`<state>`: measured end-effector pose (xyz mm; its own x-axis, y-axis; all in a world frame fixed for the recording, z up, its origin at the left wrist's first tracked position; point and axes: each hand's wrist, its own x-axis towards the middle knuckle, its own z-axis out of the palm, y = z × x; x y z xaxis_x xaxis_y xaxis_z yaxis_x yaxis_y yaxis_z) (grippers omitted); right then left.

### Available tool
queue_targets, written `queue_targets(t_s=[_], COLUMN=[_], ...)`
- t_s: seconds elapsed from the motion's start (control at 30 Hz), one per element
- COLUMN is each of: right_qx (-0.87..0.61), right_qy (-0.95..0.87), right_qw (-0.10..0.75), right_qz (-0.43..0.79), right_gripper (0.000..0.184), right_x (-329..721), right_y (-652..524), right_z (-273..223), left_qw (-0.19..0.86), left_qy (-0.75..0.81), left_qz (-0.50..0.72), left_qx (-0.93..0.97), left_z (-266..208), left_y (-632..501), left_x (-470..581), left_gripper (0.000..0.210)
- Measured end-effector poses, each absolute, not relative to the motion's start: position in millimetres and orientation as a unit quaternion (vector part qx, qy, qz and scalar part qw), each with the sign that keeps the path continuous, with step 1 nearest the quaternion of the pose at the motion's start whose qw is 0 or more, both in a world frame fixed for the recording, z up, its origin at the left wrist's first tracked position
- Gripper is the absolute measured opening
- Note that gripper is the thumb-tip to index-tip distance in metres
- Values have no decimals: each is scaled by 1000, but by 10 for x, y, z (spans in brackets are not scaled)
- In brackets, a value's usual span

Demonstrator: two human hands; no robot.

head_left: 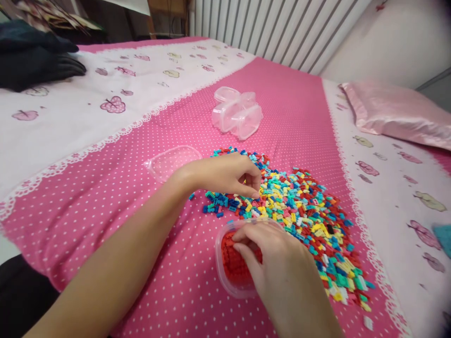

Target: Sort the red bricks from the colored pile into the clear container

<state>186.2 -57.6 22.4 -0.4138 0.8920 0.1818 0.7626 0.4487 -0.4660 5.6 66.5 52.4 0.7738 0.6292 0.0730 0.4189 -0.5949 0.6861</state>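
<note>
A spread pile of small toy building bricks [303, 202] in red, yellow, blue, green and white lies on the pink dotted bedspread. Over its left part, my left hand [232, 172] has thumb and fingers curled together; what they pinch, if anything, is hidden. Nearer to me, a clear plastic container [221, 272] holds red bricks [234, 263]. My right hand [282, 263] reaches over its rim, thumb and forefinger closed at the red bricks. Whether a brick sits between those fingertips I cannot make out.
Several clear containers [237, 112] are grouped beyond the pile. A transparent lid [172, 162] lies left of my left hand. One whitish brick [368, 322] is apart at lower right. A pink pillow [398, 112] is at right, dark cloth [35, 56] at upper left.
</note>
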Motion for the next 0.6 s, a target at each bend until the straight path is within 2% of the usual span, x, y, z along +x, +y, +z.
queue_targets(t_s=[0.6], right_qx=[-525], right_qy=[-818], right_qw=[188], right_qz=[140], right_gripper=[24], right_x=[1793], right_y=[-569], right_z=[222], left_qw=[339], left_qy=[303], left_qz=[144], left_qx=[879], left_z=[554], left_y=[645], left_x=[86], left_gripper=[11])
